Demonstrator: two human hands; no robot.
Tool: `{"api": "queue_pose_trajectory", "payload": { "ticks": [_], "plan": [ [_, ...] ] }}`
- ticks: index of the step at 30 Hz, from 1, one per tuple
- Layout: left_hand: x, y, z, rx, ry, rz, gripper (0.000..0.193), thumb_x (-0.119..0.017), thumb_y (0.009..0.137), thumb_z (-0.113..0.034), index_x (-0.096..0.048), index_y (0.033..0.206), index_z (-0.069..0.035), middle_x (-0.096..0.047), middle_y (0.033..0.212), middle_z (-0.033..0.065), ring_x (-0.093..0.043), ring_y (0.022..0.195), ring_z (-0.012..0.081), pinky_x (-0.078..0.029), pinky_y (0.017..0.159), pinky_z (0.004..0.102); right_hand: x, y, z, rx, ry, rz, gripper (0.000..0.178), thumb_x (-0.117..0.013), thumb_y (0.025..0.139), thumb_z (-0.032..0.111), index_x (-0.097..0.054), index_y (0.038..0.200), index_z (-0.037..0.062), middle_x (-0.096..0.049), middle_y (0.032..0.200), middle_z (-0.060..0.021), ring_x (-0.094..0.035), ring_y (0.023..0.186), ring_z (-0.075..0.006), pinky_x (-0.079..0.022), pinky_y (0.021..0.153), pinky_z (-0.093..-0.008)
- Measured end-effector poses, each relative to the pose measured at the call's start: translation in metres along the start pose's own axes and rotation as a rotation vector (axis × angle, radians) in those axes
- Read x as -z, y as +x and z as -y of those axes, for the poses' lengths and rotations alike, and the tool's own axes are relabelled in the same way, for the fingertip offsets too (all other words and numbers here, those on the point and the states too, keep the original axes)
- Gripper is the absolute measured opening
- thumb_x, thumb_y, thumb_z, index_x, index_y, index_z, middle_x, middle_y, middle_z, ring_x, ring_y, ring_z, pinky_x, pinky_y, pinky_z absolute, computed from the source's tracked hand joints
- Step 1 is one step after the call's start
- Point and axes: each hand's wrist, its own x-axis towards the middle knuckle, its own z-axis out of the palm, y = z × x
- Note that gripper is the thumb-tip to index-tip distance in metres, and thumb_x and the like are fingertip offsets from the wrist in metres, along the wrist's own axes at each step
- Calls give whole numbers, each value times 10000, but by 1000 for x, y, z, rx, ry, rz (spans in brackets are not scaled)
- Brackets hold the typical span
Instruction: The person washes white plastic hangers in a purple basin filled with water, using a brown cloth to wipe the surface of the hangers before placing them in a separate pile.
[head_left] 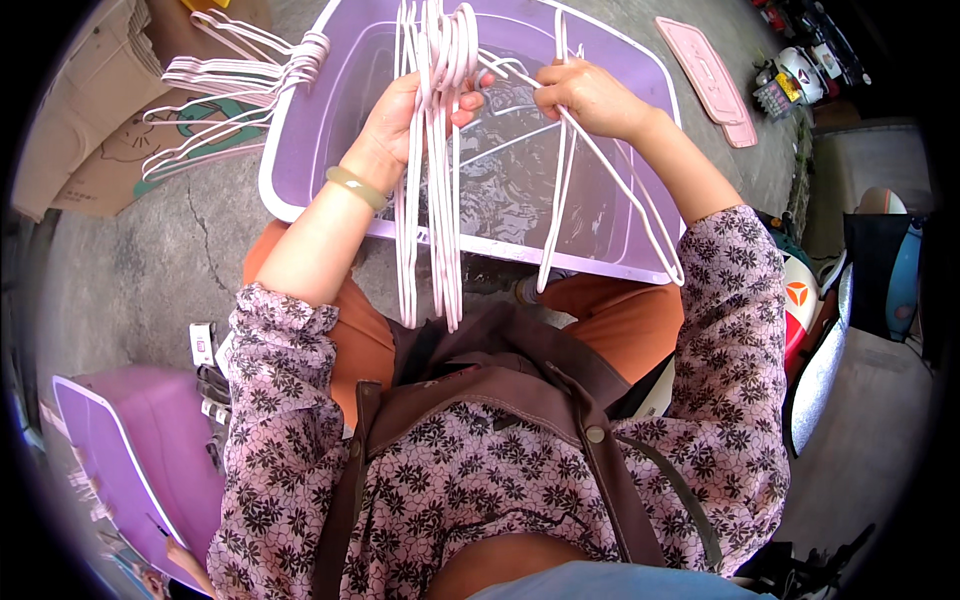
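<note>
My left hand (400, 118) is closed around a bundle of pale pink clothes hangers (440, 210). Their hooks stick up above my fingers and the long bars hang down over the near rim of a purple tub (272, 175). To the right, my right hand (597, 98) grips a few more hangers (643, 212) near their necks, with the wide ends slanting toward me. Both hands are above the tub, which holds murky water (500, 190). Another hanger (510, 143) shows in the water between my hands.
Several hangers (235, 72) hook over the tub's left rim. Cardboard boxes (100, 120) stand at the far left, and a second purple tub (150, 430) at the lower left, beside another person's hand (185, 560). A pink lid (705, 75) lies at the far right, near parked scooters (800, 75).
</note>
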Motion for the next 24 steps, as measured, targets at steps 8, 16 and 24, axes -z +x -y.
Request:
{"api": "queue_pose_trajectory", "payload": {
  "ticks": [8, 16, 24],
  "plan": [
    [15, 4, -6, -38, -10, -95, 356, -432, 885, -157, -444, 1107, 122, -506, 1010, 247, -512, 722, 193, -495, 575, 264, -30, -1, -1, 38, 11, -45, 60, -587, 642, 37, -581, 667, 90, -540, 686, -63, -551, 721, -279, -442, 685, -370],
    [19, 5, 1, -76, -31, -144, 281, -451, 878, -145, -489, 1026, 90, -507, 937, 201, -521, 748, 216, -486, 581, 260, -19, 0, 18, 38, 167, 116, 74, -554, 647, 17, -584, 698, 61, -563, 678, -107, -563, 736, -315, -440, 670, -406],
    [14, 6, 5, 82, -90, -142, 285, -496, 838, -118, -474, 1014, 105, -476, 890, 169, -486, 734, 214, -450, 568, 255, -14, 15, 15, -262, -24, 94, 263, -468, 706, 72, -590, 935, 118, -608, 688, -157, -591, 700, -345, -444, 610, -467]
  ]
}}
